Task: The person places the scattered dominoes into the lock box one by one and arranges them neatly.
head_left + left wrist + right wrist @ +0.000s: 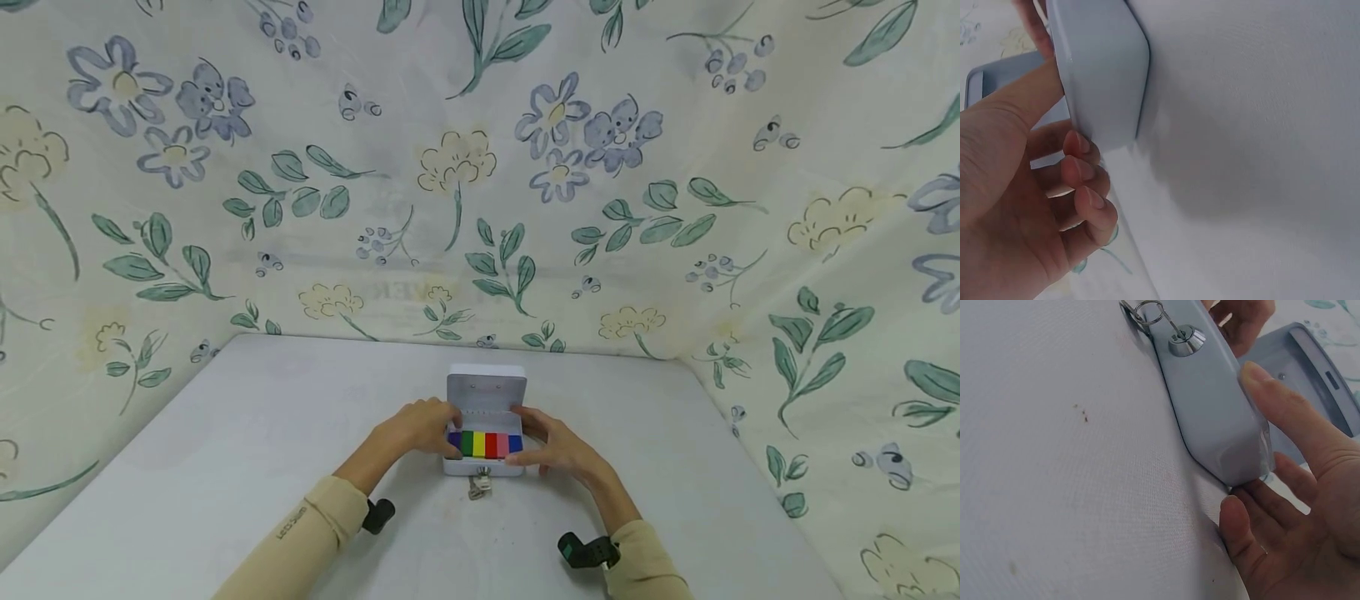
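A small pale grey metal cash box (pixel 459 468) stands on the table with its lid (pixel 487 392) raised at the back. Inside lies a row of coloured blocks (pixel 479 444), blue, green, yellow, red and pink among them. My left hand (pixel 429 425) grips the box's left end; in the left wrist view its thumb reaches over the rim and the fingers curl outside. At the right end, my right hand (pixel 558 446) holds the box with its thumb on the front rim and fingers round the end wall. Keys (pixel 476 487) hang from the front lock (pixel 1186 340).
A white-covered table (pixel 300 400) spreads around the box. Floral cloth (pixel 450 167) rises behind it and along both sides. Each wrist wears a black camera, one on the left wrist (pixel 378 516) and one on the right (pixel 588 551).
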A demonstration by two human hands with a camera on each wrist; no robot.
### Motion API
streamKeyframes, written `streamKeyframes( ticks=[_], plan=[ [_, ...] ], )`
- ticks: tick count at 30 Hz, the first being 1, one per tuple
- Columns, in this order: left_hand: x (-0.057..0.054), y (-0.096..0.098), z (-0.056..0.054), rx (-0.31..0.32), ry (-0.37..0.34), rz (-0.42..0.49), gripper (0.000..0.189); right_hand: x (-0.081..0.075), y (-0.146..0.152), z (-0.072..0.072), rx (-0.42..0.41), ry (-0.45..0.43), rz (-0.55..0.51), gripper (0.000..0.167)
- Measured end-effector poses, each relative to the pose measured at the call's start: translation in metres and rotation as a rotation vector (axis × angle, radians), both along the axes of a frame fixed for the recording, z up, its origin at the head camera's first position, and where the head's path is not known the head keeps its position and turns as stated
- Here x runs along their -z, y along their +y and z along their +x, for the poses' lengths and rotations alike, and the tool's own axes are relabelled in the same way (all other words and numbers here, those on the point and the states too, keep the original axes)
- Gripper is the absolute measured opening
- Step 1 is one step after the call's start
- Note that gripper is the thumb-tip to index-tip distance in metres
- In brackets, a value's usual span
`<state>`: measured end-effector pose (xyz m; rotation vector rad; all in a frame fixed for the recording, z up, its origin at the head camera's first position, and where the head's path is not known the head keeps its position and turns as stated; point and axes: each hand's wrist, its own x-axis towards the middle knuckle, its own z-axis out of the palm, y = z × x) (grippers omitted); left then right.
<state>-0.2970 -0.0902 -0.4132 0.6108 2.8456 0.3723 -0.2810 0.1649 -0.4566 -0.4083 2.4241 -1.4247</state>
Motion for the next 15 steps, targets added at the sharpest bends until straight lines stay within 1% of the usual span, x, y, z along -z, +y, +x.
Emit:
streamKeyframes(
  ticks=[7,15],
  plan=[
    [0.0024,0.0,0.0016,-0.011,0.013,0.019,0.037,0.001,-0.0005,0.0017,0.011,0.003,0.0,0.088],
    [0.0078,-0.002,0.0021,-0.005,0.021,0.065,0.039,0.0031,-0.0018,0.0026,0.025,0.004,0.003,0.089]
  ],
)
